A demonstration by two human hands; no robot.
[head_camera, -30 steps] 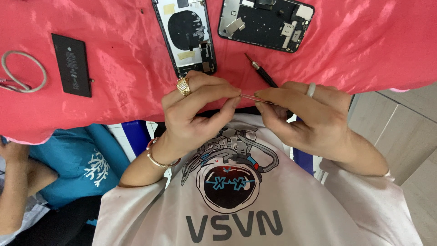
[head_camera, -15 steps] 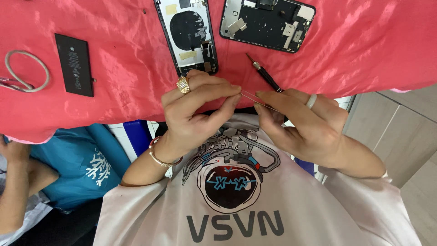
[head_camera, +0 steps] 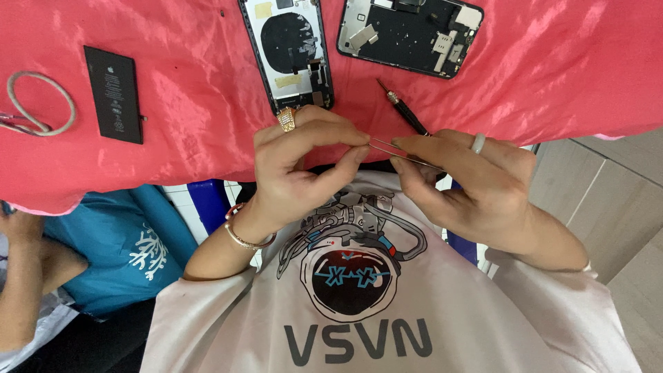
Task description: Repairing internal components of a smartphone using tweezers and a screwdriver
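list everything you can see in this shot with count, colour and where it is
phone rear housing: 1, black and silver, opened, top centre on the cloth
phone screen assembly: 1, black, top right of centre
battery: 1, black, flat at left
screwdriver: 1, black, beside the right hand
cord loop: 1, grey, far left
cloth: 1, red, covers the table
another person's arm: 1, teal top, lower left
tweezers: 1, silver, between both hands
left hand: gold ring, bracelet, pinching at the tweezers' tip
right hand: silver ring, holds the tweezers

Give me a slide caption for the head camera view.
Both hands, left and right, pinch tweezers above a red cloth with opened phone.
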